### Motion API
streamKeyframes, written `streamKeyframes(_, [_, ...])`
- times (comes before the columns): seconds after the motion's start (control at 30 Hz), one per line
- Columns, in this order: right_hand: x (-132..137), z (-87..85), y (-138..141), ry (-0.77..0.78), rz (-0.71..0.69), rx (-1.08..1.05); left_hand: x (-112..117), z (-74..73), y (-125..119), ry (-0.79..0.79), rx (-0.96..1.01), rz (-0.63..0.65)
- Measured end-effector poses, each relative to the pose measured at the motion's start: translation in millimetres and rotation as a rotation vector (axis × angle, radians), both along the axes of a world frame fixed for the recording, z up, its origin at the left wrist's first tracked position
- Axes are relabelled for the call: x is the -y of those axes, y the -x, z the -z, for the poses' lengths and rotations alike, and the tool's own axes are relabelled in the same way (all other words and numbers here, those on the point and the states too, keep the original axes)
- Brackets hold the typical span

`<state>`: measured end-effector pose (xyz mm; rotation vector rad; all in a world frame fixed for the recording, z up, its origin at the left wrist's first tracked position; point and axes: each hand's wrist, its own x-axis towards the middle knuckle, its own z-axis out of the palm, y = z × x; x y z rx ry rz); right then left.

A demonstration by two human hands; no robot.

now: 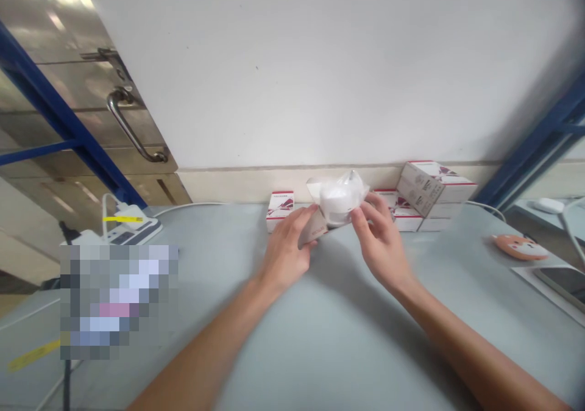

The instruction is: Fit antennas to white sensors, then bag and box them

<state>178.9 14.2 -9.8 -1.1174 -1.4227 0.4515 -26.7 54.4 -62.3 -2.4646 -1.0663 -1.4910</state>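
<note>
My left hand (287, 249) is closed on a small open cardboard box (313, 228), with the thumb below and the fingers along its side. A rounded white object in a clear plastic bag (339, 199) sits at the mouth of this box; its exact kind is unclear. My right hand (382, 240) pinches the bagged object at its right side between thumb and fingers. Part of the box is hidden behind my fingers and the bag. Both hands are above the grey table (329, 338), near its far edge.
Behind my left hand lies a white-and-red box (280, 207). Similar boxes (434, 194) are stacked at the right by the wall. Farther right are an orange animal-faced item (521, 246) and a phone (564, 283). A power strip (132, 231) with cables stands left, near a blurred-out patch.
</note>
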Motion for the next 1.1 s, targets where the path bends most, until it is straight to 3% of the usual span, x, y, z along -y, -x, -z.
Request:
streamKeyframes(0.23, [-3.8, 14.2, 1.8, -0.016, -0.016, 0.039, 11.5, -0.2, -11.0, 0.203, 0.174, 0.122])
streamKeyframes(0.43, [-1.6, 9.2, -6.4, -0.221, 0.039, 0.228, 17.1, 4.7, -22.6, 0.364, 0.277, 0.230])
streamKeyframes(0.6, [-1.9, 5.8, -12.5, -0.203, 0.009, 0.441, 17.7, 5.5, -25.2, 0.382, 0.265, 0.239])
streamKeyframes(0.97, [-2.7, -0.2, -14.2, -0.259, 0.076, 0.439, 20.9, -0.1, -22.4, 0.385, 0.176, 0.194])
streamKeyframes(1.1, [-18.0, -3.9, -41.3, -0.278, 0.274, 0.425, 20.9, 0.9, -22.8, 0.410, 0.176, 0.171])
